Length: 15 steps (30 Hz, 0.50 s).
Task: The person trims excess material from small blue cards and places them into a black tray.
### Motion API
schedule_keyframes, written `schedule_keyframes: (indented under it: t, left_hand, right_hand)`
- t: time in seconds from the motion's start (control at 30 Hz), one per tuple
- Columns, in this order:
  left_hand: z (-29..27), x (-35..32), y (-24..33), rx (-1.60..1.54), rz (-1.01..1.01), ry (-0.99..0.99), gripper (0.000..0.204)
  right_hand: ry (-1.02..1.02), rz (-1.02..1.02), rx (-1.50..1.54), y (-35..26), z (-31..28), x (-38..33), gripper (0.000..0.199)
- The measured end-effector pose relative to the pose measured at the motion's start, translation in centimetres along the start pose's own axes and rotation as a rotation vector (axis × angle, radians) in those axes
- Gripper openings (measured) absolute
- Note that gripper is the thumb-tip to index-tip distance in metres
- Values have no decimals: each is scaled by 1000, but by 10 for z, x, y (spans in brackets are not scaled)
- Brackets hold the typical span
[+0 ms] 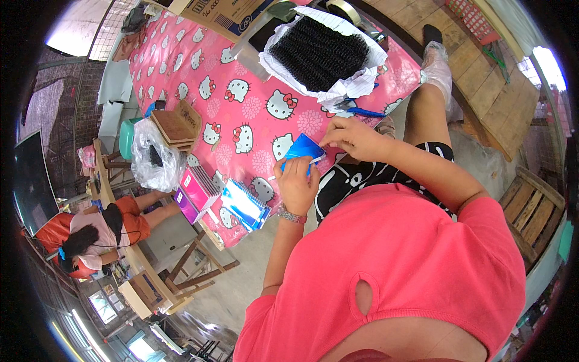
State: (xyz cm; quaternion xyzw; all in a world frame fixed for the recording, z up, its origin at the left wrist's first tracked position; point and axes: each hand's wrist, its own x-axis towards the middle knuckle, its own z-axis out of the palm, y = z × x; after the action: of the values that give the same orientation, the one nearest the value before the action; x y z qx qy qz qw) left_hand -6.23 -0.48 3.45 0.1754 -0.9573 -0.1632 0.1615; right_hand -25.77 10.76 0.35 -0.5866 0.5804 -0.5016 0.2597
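Observation:
A small, flat, glossy blue packet (305, 146) is held over the near edge of the pink table cover. My left hand (297, 186) is closed on its lower side, with a bracelet or watch on the wrist. At the packet's right corner my right hand (353, 139) has its fingers bent together, pinching the edge. A thin white strip shows along the packet near my left fingers. Left of my hands lies a row of blue-and-white packets (244, 205), beside a row of purple and pink boxes (197, 192).
Black curly hair bundles (319, 53) lie on white paper at the back, near a blue pen-like tool (366, 113). A brown cardboard box (226, 17) stands behind. Wooden boards (175, 125) and a plastic bag (155, 158) sit left. Another person (99, 232) is far left; a wooden chair (531, 211) right.

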Motion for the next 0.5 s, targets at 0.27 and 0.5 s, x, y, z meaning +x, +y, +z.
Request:
schedule_keyframes:
  t: [0.27,0.5]
  left_hand:
    - [1,0,-1,-8,-10,-5,17]
    - [0,4,6,20,-3,2,21]
  right_hand:
    - [-71,12,-109,-7,-6,-4,27]
    - [-221,174,-63,-18,-4,-2,31]
